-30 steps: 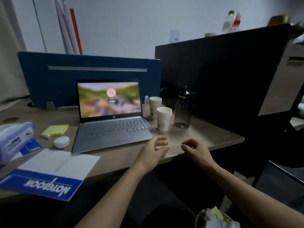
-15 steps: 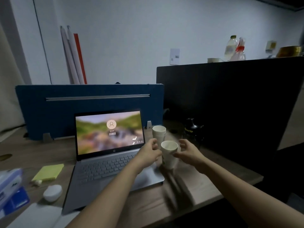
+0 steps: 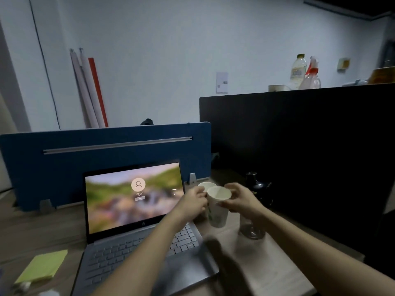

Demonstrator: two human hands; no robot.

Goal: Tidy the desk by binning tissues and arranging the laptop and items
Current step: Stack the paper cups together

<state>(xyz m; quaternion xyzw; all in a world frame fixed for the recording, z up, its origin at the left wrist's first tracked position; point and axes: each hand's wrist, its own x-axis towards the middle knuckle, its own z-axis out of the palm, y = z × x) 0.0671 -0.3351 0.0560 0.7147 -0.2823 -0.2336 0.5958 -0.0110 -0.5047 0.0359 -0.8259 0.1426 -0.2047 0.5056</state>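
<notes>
Paper cups, two, beside open laptop [image 3: 136, 214].
Both hands have reached in: right hand [image 3: 241, 199] grips near cup [image 3: 218, 207]; left hand [image 3: 192, 202] curls against rear cup [image 3: 205, 185]. Arranging begins.

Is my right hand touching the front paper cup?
Touching: in the head view the right hand has its fingers curled round the front cup, just under the rim.

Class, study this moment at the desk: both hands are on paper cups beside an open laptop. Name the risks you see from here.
1. The right hand holds the near paper cup right beside the open laptop; if it holds any liquid, a tilt might spill onto the keys.
2. The dark bottle stands just behind that hand; a wrist or forearm may knock it over.
3. The left hand grips the far cup, which touches the near one; squeezing could crush either.
</notes>
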